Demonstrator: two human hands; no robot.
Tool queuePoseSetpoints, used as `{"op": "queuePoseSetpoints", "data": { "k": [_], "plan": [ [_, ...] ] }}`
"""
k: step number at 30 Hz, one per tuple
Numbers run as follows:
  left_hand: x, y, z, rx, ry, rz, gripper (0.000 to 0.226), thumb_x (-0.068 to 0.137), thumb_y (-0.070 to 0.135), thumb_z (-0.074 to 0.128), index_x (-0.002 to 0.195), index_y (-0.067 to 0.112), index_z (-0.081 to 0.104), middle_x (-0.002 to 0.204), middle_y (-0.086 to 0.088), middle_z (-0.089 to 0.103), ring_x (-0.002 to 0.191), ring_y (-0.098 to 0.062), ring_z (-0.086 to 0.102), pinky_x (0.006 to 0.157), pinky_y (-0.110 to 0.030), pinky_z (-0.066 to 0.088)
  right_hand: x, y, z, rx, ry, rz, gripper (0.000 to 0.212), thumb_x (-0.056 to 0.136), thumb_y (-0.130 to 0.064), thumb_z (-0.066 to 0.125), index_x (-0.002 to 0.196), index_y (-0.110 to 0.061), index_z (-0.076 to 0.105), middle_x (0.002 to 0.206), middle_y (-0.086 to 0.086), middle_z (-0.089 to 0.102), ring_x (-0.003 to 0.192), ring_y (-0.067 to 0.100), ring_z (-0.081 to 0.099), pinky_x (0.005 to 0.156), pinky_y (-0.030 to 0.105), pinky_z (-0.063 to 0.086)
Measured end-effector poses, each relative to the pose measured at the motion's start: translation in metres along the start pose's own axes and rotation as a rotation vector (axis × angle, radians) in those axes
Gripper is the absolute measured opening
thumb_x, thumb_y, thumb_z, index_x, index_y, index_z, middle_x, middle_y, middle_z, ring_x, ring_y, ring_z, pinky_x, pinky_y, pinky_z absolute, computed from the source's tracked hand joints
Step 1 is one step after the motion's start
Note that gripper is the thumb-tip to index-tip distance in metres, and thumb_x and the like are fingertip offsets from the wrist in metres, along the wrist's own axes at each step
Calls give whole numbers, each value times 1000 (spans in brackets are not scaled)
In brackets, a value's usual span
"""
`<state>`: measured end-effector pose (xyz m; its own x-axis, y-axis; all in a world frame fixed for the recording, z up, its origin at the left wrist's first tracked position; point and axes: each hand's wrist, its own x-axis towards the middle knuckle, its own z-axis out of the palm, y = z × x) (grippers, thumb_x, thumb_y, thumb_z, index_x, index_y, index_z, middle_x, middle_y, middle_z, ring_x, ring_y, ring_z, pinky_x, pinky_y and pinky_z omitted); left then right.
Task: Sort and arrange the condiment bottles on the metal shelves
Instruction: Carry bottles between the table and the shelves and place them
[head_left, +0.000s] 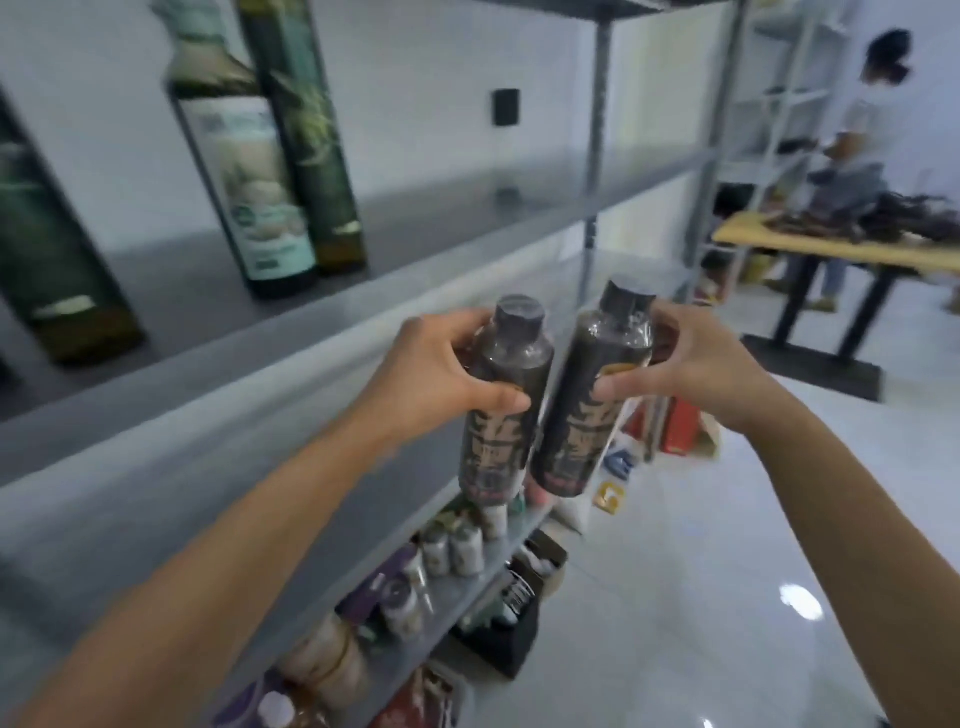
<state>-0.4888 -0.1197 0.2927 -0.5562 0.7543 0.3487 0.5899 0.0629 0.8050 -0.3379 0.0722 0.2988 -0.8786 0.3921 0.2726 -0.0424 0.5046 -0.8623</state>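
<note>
Two dark bottles held up, left hand (431, 371) fingers curled round one (506, 400), right hand (696, 369) fingers curled round other (592, 395)

Two matching dark condiment bottles held up side by side in front of the grey metal shelves (332, 332).

Left dark bottle (506, 415) and right dark bottle (587, 431): dark caps, clear film over the necks, dark labels with big characters, red band at the base. Both lean tops-right, nearly touching low down, resting on no shelf. The left hand (431, 374) grips the left one at the shoulder, the right hand (696, 369) grips the right one. Upper shelf board, left: three tall bottles standing on their bases, a green bottle (47, 249) at the far left, a white-label bottle (244, 182), and an olive-green bottle (306, 135) just behind it. Lower shelf, near: small pale jars (457, 545), blurred.
</note>
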Motion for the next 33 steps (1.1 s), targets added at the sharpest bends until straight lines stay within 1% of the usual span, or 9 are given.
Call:
{"op": "queuePoseSetpoints", "data": {
  "k": [3,6,10,14,18,20,23,28,33],
  "plan": [
    [10,22,-28,53,103,32,60,54,1,88,104,28,67,94,7,75,85,-10,70,77,-30,57,41,-25,4,16,-75,-124,50,46,-25,86,93,-22,69,87,-6,75,83,13,71,81,30,53],
    [27,36,-47,109,203,55,56,56,6,88,106,22,68,94,8,74,87,-10,71,79,-32,57,79,-41,0,46,-114,-221,43,52,-18,85,90,-25,67,83,-11,74,80,8,71,75,17,51],
    [57,54,-52,192,356,101,59,56,6,87,107,26,66,98,7,73,88,-12,71,81,-38,58,129,-49,-13,73,-100,-352,55,46,-27,88,97,-20,67,89,-7,73,83,9,70,76,24,51],
    [98,71,-43,268,491,115,55,62,7,85,112,18,66,100,7,72,87,-9,70,80,-32,58,178,-55,-36,139,-96,-443,51,52,-19,84,100,-17,64,83,-9,72,78,7,70,67,14,51],
    [139,78,-36,426,638,173,50,66,22,83,113,22,64,103,9,70,92,-5,67,85,-32,56,232,-56,-53,201,-87,-526,52,61,-18,84,107,-17,61,92,-5,72,83,11,70,78,31,56],
    [159,79,-35,497,733,189,50,65,29,82,111,28,63,103,12,69,93,-2,65,85,-31,55,257,-56,-54,246,-79,-548,55,62,-19,84,111,-15,60,98,-3,71,87,12,70,80,35,57],
    [185,68,-38,527,849,128,48,63,30,84,107,29,65,101,13,69,92,-2,65,84,-32,56,289,-50,-45,310,-98,-554,61,61,-17,85,115,-12,58,102,-3,70,87,8,69,77,28,57],
    [203,43,-48,561,1030,28,54,60,38,82,110,25,66,102,11,70,91,-6,66,82,-34,56,327,-35,-16,413,-250,-483,61,62,-9,84,117,-9,58,91,-1,73,79,10,71,68,21,54],
    [207,29,-57,640,1080,-47,61,69,42,77,124,24,57,113,12,67,102,-5,62,89,-32,53,353,-30,4,472,-375,-457,50,71,-11,80,116,-11,60,92,0,74,84,14,71,77,29,56]
  ]
}}
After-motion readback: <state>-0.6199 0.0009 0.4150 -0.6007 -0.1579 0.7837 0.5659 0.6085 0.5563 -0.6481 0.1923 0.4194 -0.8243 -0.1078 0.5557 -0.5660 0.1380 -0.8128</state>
